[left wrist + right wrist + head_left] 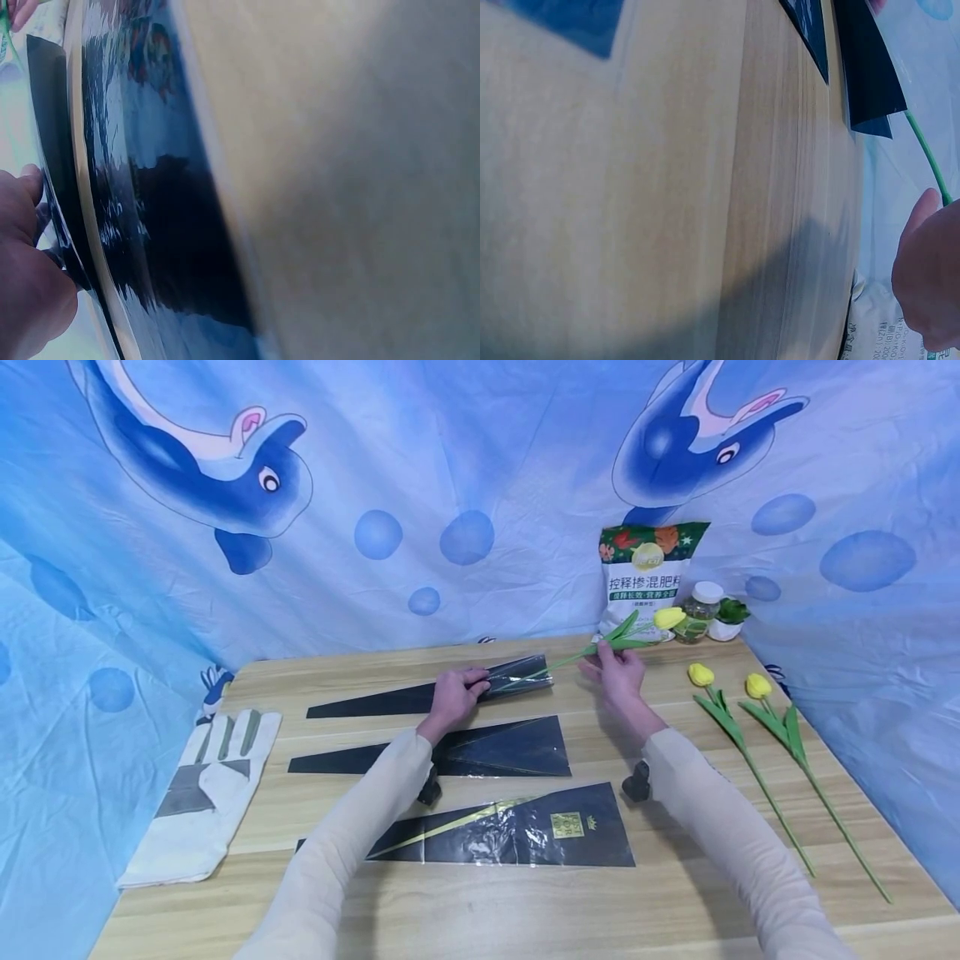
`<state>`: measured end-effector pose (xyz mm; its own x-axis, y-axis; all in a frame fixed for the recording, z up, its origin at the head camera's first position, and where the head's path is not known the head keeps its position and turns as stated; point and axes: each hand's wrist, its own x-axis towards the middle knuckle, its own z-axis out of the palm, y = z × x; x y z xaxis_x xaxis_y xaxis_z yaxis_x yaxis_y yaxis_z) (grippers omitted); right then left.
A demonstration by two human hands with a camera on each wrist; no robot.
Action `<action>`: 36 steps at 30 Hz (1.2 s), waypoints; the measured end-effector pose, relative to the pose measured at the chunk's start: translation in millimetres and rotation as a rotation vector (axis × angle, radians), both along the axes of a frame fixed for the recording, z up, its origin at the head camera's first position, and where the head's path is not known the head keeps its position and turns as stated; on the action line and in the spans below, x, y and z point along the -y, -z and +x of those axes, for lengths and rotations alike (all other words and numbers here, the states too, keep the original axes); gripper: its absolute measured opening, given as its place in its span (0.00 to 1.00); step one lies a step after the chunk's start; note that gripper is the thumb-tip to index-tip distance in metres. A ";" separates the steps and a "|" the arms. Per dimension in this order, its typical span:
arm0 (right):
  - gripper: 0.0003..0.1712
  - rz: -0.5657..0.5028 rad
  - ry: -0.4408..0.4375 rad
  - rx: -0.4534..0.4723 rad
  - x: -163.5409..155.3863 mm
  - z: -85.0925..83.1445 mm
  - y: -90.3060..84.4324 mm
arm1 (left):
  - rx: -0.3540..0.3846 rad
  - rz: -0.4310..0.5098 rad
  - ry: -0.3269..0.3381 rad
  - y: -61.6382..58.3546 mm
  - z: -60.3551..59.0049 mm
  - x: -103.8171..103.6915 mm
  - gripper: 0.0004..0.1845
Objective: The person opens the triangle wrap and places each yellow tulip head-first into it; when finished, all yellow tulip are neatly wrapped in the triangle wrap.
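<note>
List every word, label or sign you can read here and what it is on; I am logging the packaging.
"控释掺混肥料" on the white bag at the back of the table.
A second green line under it on the bag: too small to read.
Gold square label with a crown on the nearest black sleeve: too small to read.
Jar label: blurred.

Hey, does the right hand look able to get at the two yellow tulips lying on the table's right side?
Probably yes, once freed: the right hand grips a tulip stem, but the two loose tulips lie beside it on bare table with nothing between.
</note>
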<state>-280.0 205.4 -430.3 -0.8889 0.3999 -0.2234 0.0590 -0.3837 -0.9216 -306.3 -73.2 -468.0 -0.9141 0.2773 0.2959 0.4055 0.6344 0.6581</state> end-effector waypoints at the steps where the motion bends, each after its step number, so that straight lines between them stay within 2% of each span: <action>1: 0.21 0.005 0.005 0.000 0.2 0.1 -0.2 | 0.000 0.002 0.001 -0.1 0.0 0.2 0.14; 8: 0.24 0.113 0.058 -0.029 2.7 -2.2 0.9 | 0.005 0.003 0.010 -0.2 0.8 0.6 0.14; 13: 0.35 0.120 0.079 -0.085 4.8 -4.2 3.6 | 0.007 0.010 0.011 0.2 1.4 -0.1 0.14; 17: 0.38 0.111 0.076 -0.087 5.2 -4.7 5.6 | 0.007 0.012 0.008 0.3 2.1 -0.4 0.13; 36: 0.35 0.078 0.015 -0.057 6.3 0.9 11.2 | 0.011 0.001 0.005 -1.5 2.3 -1.0 0.13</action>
<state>-279.1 199.1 -441.4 -0.8931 0.4275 -0.1399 0.0000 -0.3110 -0.9504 -303.9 -72.2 -466.5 -0.9157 0.2817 0.2864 0.4017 0.6315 0.6631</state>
